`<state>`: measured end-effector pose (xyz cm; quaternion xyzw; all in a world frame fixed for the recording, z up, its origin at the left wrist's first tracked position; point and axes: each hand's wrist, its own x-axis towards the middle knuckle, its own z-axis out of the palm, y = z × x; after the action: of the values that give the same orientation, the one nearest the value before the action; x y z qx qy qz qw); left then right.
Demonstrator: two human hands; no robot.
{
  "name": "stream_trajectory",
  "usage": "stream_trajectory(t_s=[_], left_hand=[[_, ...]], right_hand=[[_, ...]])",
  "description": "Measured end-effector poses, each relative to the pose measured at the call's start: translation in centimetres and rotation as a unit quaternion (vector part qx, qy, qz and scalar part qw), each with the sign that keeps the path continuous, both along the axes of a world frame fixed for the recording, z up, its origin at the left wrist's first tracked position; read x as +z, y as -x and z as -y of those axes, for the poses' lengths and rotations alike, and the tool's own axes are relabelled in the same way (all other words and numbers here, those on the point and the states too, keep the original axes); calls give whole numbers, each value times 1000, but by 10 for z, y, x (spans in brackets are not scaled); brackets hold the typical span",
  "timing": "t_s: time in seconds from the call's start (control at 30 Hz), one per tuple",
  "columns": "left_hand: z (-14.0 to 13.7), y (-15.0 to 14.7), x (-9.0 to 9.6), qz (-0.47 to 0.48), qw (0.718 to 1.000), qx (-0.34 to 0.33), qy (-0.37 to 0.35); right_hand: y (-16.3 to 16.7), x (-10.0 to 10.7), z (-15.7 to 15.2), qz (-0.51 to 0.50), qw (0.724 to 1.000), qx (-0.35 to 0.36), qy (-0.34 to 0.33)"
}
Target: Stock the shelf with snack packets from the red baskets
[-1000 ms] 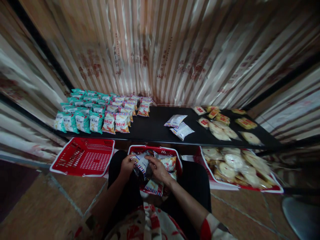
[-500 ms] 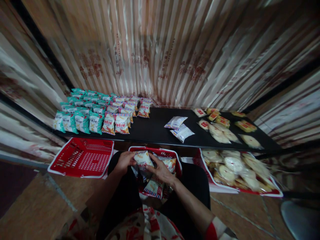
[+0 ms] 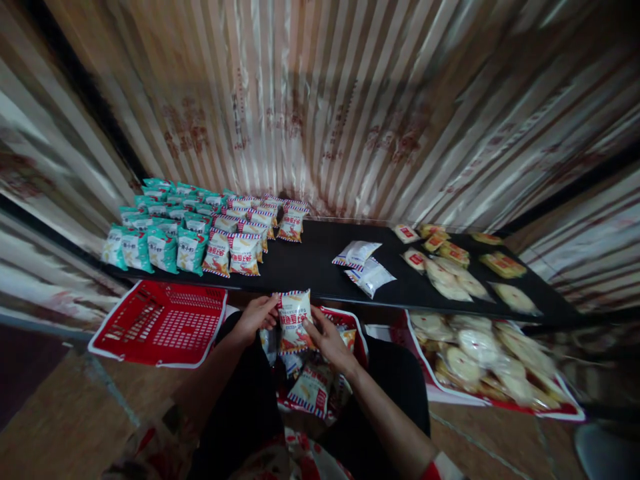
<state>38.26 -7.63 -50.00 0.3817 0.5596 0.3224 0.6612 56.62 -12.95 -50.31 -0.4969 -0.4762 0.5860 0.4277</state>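
One snack packet (image 3: 294,323): gripped by your left hand (image 3: 256,319) and right hand (image 3: 330,341), over red basket (image 3: 361,325). Already upright on shelf (image 3: 311,261): matching packets (image 3: 244,252). Remaining: two lying packets (image 3: 371,275) there, more in basket.

From my remote feed I get one long black shelf (image 3: 300,267): teal bags (image 3: 163,250) standing in rows at left, red-lettered white bags (image 3: 245,254) right beside them, two pale packets (image 3: 371,277) lying together mid-shelf, then yellow packs (image 3: 503,265), red-labelled packs (image 3: 406,233), flat pale packs (image 3: 515,299) (small print unreadable to me).
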Motion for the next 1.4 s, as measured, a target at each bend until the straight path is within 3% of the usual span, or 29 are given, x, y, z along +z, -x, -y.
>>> stream_trajectory(t_s=[0.23,0.43,0.63,0.87,1.0,1.17,1.4], left_hand=[[-16,-8,4,33,999,-37,-20],[-41,-24,-3,101,990,-32,-90],[-85,-40,-6,-26,989,33,-142],[-133,-43,-19,-139,968,83,-191],[-142,-45,-14,-209,952,87,-206],[-146,-52,-5,-330,907,73,-250],[-150,-56,-26,-377,853,109,-344]], right_hand=[[-4,2,-29,-29,998,-56,13],[-10,1,-79,-35,994,-102,0],[-8,3,-132,-25,993,-116,-8],[-5,7,-171,-10,996,-83,-25],[-4,-2,-191,27,996,-68,-59],[1,-13,-214,79,989,-102,-78],[7,-20,-232,157,970,-138,-126]])
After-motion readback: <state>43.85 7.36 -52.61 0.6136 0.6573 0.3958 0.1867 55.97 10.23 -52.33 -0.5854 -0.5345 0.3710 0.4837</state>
